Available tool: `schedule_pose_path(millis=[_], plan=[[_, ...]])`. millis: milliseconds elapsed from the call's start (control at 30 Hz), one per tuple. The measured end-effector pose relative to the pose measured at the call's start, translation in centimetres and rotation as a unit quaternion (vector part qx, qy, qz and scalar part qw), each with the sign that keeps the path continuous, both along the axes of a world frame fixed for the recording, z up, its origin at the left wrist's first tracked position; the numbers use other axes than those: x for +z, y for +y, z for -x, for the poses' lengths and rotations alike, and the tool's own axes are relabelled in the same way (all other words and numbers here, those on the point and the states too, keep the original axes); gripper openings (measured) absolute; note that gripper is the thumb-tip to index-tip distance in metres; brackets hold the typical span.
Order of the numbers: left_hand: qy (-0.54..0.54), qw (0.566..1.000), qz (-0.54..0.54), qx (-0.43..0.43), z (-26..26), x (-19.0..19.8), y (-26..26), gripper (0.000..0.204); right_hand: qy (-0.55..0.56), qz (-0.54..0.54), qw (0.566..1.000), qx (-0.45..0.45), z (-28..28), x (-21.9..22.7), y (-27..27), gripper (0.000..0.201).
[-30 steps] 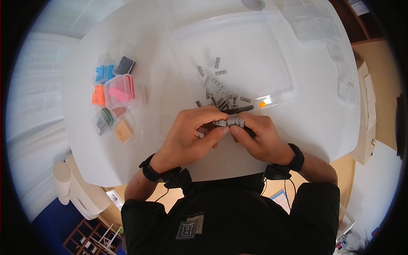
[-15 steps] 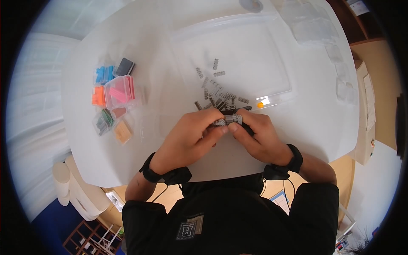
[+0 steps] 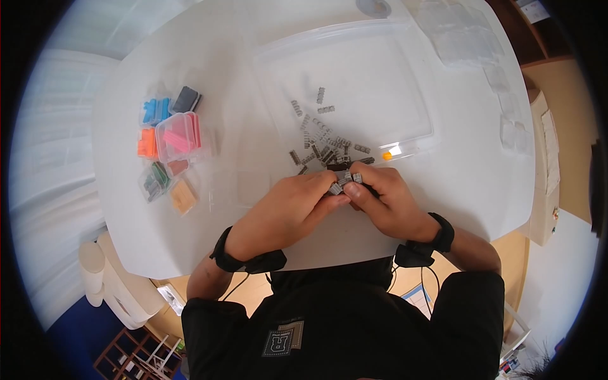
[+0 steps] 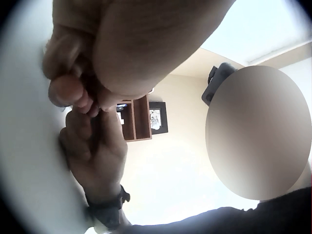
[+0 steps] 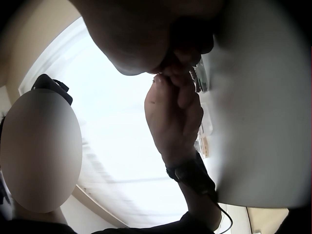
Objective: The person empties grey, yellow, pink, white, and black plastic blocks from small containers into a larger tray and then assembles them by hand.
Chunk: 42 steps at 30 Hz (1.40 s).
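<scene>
Close to the near edge of the table, both hands meet over a small cluster of grey studded building bricks [image 3: 337, 188]. My left hand [image 3: 282, 206] pinches its left side between thumb and forefinger. On the right side, my right hand [image 3: 394, 209] pinches it with thumb and forefinger. The fingers cover much of the cluster. Just beyond the fingertips lies a loose pile of grey bricks [image 3: 328, 152], with a few pieces scattered farther back. In the wrist views the hands touch at the fingertips, and the held bricks are hidden.
Clear boxes of coloured pieces stand at left, among them a pink-filled box [image 3: 179, 138] and an orange-filled one [image 3: 147, 143]. A large transparent tray [image 3: 354, 69] lies beyond the pile. An orange piece [image 3: 387, 155] sits right of the pile. Clear containers [image 3: 465, 38] stand far right.
The held bricks have turned between the fingers, and less of them shows. My left hand has moved slightly right, its thumb now nearer the right thumb. The loose pile stays put.
</scene>
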<state>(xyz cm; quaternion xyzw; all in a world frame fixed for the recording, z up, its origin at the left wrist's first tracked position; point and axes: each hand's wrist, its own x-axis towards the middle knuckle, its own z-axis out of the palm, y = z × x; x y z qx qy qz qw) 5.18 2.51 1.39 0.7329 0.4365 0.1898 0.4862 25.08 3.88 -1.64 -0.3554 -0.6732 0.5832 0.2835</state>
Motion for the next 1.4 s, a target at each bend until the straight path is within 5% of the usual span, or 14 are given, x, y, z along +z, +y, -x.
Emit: schedule_pose_path(millis=[300,400,467,633,1133,1200,1300,1400], plan=[[-0.046,0.988,0.118,0.084,0.3,0.1,0.3,0.014,0.047,0.064,0.996,0.047,0.2,0.9,-0.6,0.017],[-0.035,0.982,0.152,0.111,0.4,1.0,0.5,0.017,0.072,0.097,0.992,0.017,-0.5,1.7,0.0,0.022],[-0.047,0.976,0.156,0.144,0.3,1.1,0.6,0.019,0.108,0.268,0.956,-0.044,-0.9,3.0,1.1,0.033],[-0.070,0.961,0.182,0.196,0.4,1.5,1.0,0.025,0.150,0.291,0.941,-0.083,-0.7,2.5,2.1,0.044],[-0.090,0.949,0.195,0.232,0.5,1.4,0.7,0.032,0.025,0.235,0.971,0.037,-0.3,2.3,1.5,0.017],[-0.112,0.966,0.117,0.199,0.4,0.8,0.5,0.027,0.064,0.153,0.985,-0.041,0.3,1.5,0.7,0.009],[-0.096,0.978,0.019,0.183,0.4,0.7,0.4,0.026,0.089,0.067,0.993,-0.039,0.4,1.0,0.3,0.013],[-0.066,0.983,-0.053,0.164,0.4,0.5,0.4,0.027,0.031,0.090,0.995,0.004,0.2,1.6,0.2,0.016]])
